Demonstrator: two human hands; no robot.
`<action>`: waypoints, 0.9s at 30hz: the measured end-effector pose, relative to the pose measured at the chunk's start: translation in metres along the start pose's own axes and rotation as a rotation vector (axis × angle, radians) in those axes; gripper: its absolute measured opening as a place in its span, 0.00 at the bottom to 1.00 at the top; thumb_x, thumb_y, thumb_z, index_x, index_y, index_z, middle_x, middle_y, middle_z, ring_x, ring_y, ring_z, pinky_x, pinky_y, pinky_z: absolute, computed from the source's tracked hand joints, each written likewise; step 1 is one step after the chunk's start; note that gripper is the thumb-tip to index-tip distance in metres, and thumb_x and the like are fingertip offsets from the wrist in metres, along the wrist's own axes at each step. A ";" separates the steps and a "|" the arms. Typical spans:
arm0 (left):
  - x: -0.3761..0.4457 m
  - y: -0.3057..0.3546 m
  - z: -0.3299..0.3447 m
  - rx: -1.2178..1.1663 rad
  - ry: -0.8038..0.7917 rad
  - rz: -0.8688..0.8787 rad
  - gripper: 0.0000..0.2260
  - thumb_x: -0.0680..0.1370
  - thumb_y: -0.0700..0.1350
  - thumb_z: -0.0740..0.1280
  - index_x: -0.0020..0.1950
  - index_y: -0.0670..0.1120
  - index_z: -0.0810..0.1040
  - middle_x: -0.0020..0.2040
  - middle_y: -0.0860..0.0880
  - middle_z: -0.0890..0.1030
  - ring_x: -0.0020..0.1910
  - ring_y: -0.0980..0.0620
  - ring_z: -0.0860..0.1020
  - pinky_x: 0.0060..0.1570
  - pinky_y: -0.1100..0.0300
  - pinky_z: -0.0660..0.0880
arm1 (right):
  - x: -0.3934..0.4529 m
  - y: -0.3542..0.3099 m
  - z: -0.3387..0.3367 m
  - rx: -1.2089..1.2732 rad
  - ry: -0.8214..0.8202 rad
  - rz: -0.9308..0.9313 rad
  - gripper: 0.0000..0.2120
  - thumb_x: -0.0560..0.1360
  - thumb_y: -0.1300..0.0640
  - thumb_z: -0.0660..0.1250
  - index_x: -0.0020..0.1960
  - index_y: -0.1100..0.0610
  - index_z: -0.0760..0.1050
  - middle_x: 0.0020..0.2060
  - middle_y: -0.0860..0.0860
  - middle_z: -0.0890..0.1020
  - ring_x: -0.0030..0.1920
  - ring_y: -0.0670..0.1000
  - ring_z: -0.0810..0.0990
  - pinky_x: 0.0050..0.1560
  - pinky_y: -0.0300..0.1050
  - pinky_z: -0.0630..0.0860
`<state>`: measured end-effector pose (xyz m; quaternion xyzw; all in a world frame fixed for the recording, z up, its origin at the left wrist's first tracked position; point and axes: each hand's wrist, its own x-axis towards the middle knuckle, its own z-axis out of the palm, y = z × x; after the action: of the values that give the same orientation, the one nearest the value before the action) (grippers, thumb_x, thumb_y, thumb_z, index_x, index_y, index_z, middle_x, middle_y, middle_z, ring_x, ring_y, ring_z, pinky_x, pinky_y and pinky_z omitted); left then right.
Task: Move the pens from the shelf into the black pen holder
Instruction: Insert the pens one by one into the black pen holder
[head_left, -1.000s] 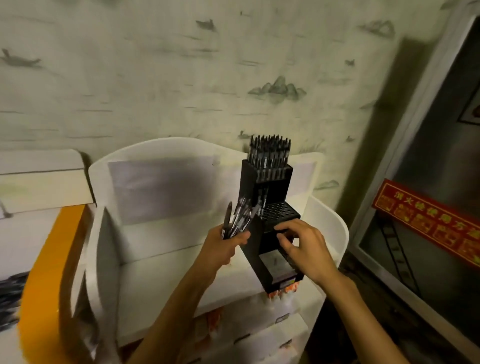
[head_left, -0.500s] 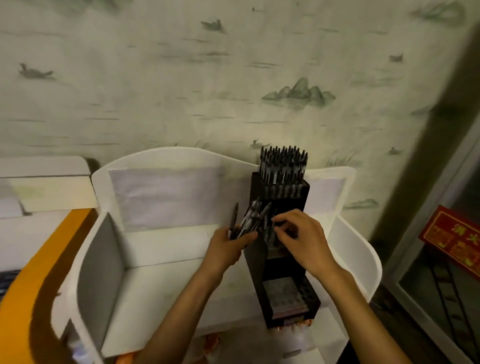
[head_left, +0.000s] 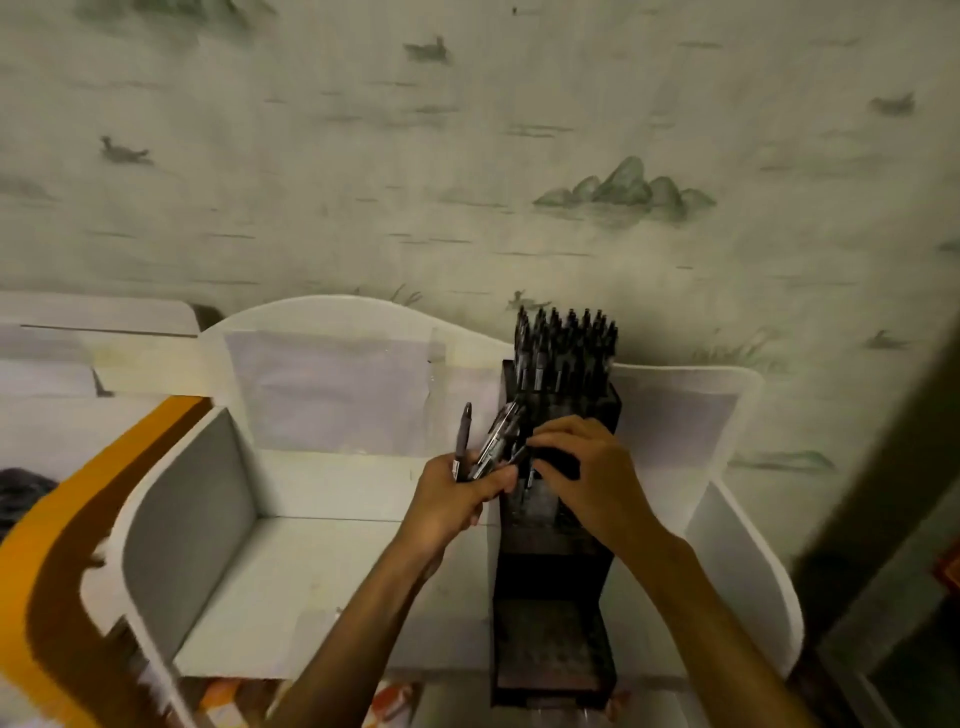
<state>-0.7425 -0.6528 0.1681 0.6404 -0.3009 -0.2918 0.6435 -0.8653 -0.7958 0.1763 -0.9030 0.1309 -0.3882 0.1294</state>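
A tall black stepped pen holder (head_left: 550, 613) stands on the white shelf (head_left: 291, 587), right of centre. Its top tier is packed with several dark pens (head_left: 566, 338) standing upright. My left hand (head_left: 457, 499) is closed around a bunch of pens (head_left: 488, 447) just left of the holder, their tips fanned upward. My right hand (head_left: 592, 483) hovers over the holder's middle tier, its fingers pinched on one dark pen (head_left: 524, 452) next to the bunch. The middle tier's holes are hidden under this hand.
The shelf has curved white side walls (head_left: 187, 509) and a rounded back panel against patterned wallpaper (head_left: 467, 156). An orange-edged surface (head_left: 57, 551) lies to the left. A dark door frame (head_left: 893, 493) rises at the right. Packaged goods show below the shelf front.
The view shifted right and closer. My right hand rose from the holder's lower step to the middle tier and pinched a pen beside the bunch. My left hand kept its bunch.
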 end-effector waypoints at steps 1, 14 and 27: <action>0.001 0.001 0.002 -0.012 -0.002 0.008 0.08 0.76 0.46 0.74 0.50 0.43 0.83 0.39 0.44 0.84 0.24 0.57 0.69 0.24 0.66 0.65 | 0.000 0.003 0.001 -0.014 -0.020 -0.012 0.13 0.70 0.62 0.76 0.54 0.56 0.83 0.52 0.49 0.82 0.53 0.51 0.78 0.55 0.34 0.69; 0.009 0.006 0.010 -0.062 0.065 0.040 0.10 0.78 0.49 0.72 0.46 0.42 0.79 0.30 0.47 0.77 0.22 0.56 0.63 0.22 0.65 0.61 | 0.003 0.021 0.001 0.045 -0.054 -0.043 0.08 0.72 0.59 0.74 0.50 0.55 0.83 0.46 0.49 0.79 0.48 0.45 0.75 0.51 0.31 0.69; 0.009 -0.015 -0.008 -0.022 0.164 0.038 0.11 0.78 0.49 0.72 0.51 0.41 0.81 0.37 0.46 0.84 0.22 0.56 0.65 0.22 0.65 0.63 | -0.005 0.028 0.012 0.193 0.182 0.264 0.05 0.76 0.60 0.70 0.51 0.57 0.77 0.39 0.44 0.81 0.38 0.40 0.81 0.42 0.28 0.77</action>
<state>-0.7304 -0.6545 0.1529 0.6492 -0.2562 -0.2293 0.6784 -0.8635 -0.8182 0.1551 -0.8225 0.2214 -0.4587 0.2531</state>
